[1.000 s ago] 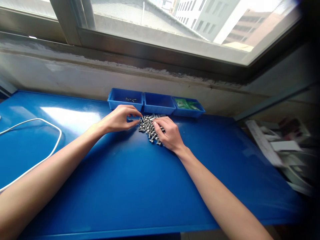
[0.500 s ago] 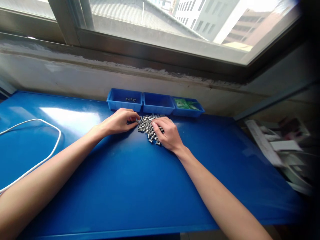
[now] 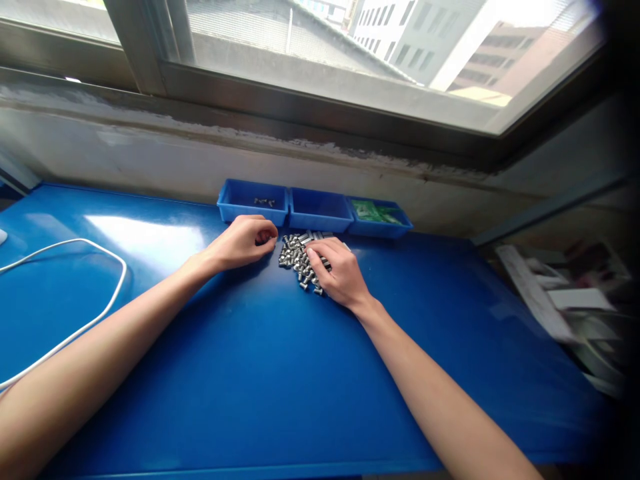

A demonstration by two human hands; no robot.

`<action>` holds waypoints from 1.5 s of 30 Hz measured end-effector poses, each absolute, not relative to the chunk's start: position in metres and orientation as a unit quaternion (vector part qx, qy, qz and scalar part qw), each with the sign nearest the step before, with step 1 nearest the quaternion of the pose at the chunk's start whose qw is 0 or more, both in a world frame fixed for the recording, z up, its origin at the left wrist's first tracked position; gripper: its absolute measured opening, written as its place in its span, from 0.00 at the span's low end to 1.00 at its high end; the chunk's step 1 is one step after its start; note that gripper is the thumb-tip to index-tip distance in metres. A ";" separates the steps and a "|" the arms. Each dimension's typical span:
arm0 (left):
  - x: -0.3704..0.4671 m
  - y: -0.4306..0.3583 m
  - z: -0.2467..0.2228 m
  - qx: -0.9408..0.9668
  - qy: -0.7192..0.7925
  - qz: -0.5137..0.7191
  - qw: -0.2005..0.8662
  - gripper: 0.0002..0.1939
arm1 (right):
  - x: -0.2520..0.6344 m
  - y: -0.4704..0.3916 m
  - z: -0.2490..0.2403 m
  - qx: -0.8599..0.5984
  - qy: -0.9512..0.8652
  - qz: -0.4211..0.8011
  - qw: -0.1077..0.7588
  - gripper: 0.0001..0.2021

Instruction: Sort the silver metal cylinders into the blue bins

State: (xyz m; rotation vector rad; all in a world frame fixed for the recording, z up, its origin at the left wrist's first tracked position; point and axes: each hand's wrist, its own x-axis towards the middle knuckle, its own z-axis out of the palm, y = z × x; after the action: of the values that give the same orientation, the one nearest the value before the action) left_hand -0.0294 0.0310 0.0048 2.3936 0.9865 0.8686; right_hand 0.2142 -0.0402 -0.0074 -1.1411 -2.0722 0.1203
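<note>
A pile of short silver screws lies on the blue table, with some longer metal pieces at its far side. Just left of the pile is my left hand. Its fingers are curled in and the thumb meets them; what they pinch, if anything, is hidden. My right hand rests over the pile's right side and covers part of it. Thumb and forefinger are closed together among the screws, and I cannot make out what is between them.
Behind the pile stand three joined blue bins: the left bin holds several small screws, the middle bin shows its bare inside, and the right one has green packets. A white cable loops at left. Papers lie at right.
My left hand has drawn slightly away from the pile's left edge, its fingers curling in more. My right hand stays over the pile. The whole view has shifted slightly.
</note>
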 end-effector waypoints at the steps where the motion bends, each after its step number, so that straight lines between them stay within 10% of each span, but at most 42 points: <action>1: -0.028 0.031 0.006 0.829 0.378 0.333 0.244 0.09 | 0.214 -0.040 -0.008 -0.445 -0.811 0.047 0.377 0.09; 7: -0.022 0.032 0.019 0.540 0.470 0.495 0.493 0.19 | 0.214 -0.040 -0.008 -0.443 -0.809 0.046 0.383 0.09; 18: -0.020 0.035 0.023 0.439 0.425 0.605 0.510 0.20 | 0.213 -0.041 -0.006 -0.442 -0.809 0.046 0.384 0.09; 30: -0.023 0.023 0.023 0.881 0.316 0.268 0.230 0.14 | 0.213 -0.041 -0.006 -0.440 -0.811 0.045 0.383 0.08; 45: -0.021 0.024 0.014 0.899 0.295 0.253 0.202 0.07 | 0.213 -0.041 -0.006 -0.440 -0.813 0.045 0.380 0.08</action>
State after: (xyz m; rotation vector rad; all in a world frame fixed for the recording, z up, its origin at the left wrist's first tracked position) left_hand -0.0214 0.0242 0.0143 2.5116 0.8235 0.7056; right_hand 0.2132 -0.0411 -0.0061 -1.1239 -2.0751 0.1157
